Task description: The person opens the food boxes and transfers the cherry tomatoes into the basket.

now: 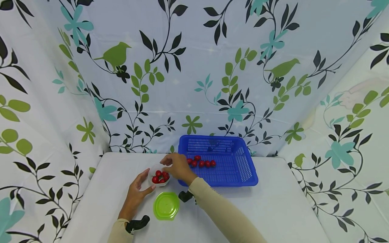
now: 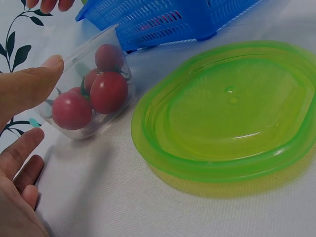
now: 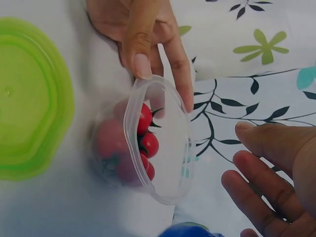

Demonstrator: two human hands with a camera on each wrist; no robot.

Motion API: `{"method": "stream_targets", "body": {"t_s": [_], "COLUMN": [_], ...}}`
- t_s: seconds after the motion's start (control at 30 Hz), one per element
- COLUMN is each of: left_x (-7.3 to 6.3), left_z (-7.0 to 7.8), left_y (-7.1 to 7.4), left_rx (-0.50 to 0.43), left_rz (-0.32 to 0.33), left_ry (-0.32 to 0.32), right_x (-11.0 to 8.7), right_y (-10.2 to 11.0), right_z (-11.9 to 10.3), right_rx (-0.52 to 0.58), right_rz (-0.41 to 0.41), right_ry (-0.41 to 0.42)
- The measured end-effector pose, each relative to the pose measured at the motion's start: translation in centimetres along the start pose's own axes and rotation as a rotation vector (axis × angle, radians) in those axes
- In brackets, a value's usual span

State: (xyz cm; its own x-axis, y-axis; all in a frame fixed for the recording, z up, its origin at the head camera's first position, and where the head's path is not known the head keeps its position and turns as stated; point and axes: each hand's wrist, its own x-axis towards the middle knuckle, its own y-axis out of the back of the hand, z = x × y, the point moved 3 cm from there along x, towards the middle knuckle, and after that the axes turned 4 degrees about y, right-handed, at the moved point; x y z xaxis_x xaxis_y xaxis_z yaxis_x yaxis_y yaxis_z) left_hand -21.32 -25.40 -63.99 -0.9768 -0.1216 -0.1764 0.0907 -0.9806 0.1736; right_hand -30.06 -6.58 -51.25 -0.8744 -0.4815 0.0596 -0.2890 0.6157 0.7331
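A small clear plastic container (image 3: 132, 126) holds several red cherry tomatoes (image 1: 156, 179) with green stems. My left hand (image 1: 133, 195) is around its left side, thumb at the rim and fingers along the other side. Above the container's right edge is my right hand (image 1: 177, 167), its fingers loosely bent. In the right wrist view nothing lies between the right thumb and fingers. A translucent green lid (image 1: 166, 206) lies on the table just in front of the container.
To the right stands a blue perforated basket (image 1: 234, 170) with several more cherry tomatoes (image 1: 201, 164) at its left side. The white table (image 1: 273, 209) meets a leaf-and-bird patterned curtain (image 1: 188, 84) at the back and sides. A dark wrist mount (image 1: 138, 223) sits on the left wrist.
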Motion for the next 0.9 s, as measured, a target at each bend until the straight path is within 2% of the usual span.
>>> {"method": "stream_targets", "body": {"t_s": [0.3,0.63,0.9], "left_x": [-0.3,-0.2,-0.3], "left_z": [0.3,0.1,0.4], "left_y": [0.1,0.1,0.0], "left_rx": [-0.02,-0.016,-0.019], "left_rz": [-0.002,0.006,0.007], "left_ry": [-0.004,0.013,0.018], "right_x": [0.5,0.6,0.8], "right_y": [-1.8,-3.4,-4.6], "right_z": [-0.8,-1.2,-1.2], "right_rx": [-0.094,-0.155,-0.143], "right_rz": [-0.024,-0.051,-0.044], "right_ry": [-0.056,-0.08,-0.049]}}
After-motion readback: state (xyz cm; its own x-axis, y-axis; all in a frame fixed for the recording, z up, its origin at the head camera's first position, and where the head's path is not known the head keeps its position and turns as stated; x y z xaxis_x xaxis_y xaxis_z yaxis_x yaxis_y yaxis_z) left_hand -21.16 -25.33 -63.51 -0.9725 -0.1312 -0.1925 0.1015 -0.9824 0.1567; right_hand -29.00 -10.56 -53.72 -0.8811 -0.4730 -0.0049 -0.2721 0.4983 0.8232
